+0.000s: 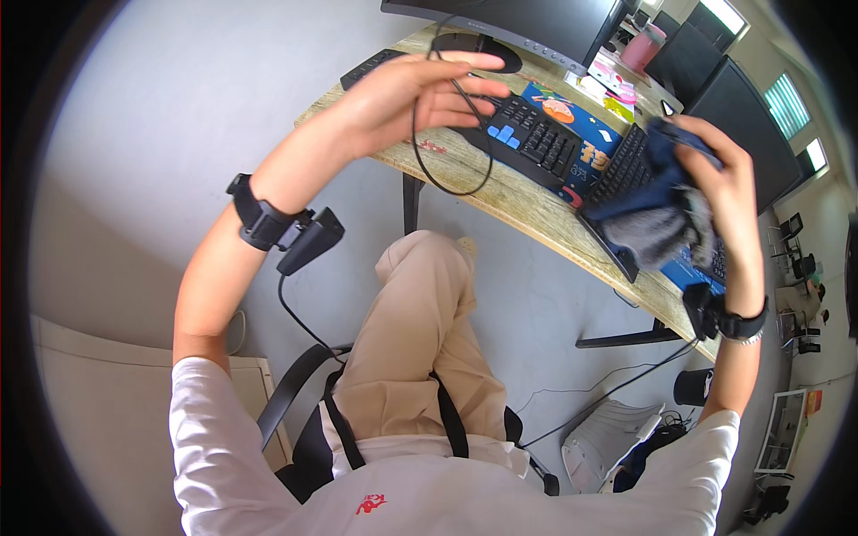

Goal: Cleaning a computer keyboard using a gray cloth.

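Observation:
My left hand (436, 97) is raised over the left part of the wooden desk (536, 221), its fingers spread and mostly stretched out. A thin black cable (462, 192) passes by those fingers and hangs in a loop below them; whether they grip it is not plain. My right hand (720, 164) clasps a crumpled dark blue and grey cloth (653, 221), blurred at its lower part. The cloth covers part of a black keyboard (620, 171), which sits askew near the front edge. Left of that, another black keyboard (536, 137) with blue arrow keys rests on a blue printed mat (593, 127).
A monitor (523, 27) stands at the back, with a second dark monitor (744, 127) to the right. A third black keyboard (372, 67) lies at the left end. A pink container (643, 48) is farther back. Cables and a grey bag-like item (603, 442) are on the floor.

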A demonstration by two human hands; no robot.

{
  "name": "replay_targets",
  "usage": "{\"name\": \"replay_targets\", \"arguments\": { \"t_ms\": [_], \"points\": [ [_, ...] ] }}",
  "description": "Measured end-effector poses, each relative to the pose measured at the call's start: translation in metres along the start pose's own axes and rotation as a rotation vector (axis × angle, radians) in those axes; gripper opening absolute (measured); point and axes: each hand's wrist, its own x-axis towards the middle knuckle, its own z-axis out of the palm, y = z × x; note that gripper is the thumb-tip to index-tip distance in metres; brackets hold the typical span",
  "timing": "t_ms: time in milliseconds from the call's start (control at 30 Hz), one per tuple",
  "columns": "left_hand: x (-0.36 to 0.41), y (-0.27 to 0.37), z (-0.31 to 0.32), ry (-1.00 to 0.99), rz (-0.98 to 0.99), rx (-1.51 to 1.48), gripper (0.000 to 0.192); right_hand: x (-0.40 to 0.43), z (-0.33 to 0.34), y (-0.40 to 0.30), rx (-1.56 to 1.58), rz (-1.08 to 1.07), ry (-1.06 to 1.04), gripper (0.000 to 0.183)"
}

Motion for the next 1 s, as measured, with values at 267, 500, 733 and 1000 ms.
{"name": "replay_targets", "arguments": {
  "t_ms": [267, 500, 733, 1000],
  "points": [
    [0.017, -0.016, 0.026, 0.102, -0.009, 0.071, 0.045, 0.014, 0.1, -0.039, -0.025, -0.259, -0.25, 0.023],
    [0.02, -0.017, 0.005, 0.117, 0.083, -0.023, 0.026, -0.008, 0.113, -0.051, -0.082, -0.142, -0.628, 0.022],
    [0.019, -0.015, -0.026, 0.135, 0.096, -0.382, 0.026, -0.028, 0.091, -0.022, 0.04, -0.067, -0.769, 0.024],
    [0.007, -0.005, -0.042, 0.027, -0.07, -0.356, 0.028, -0.024, 0.036, 0.016, -0.263, 0.098, -0.792, 0.023]
  ]
}}
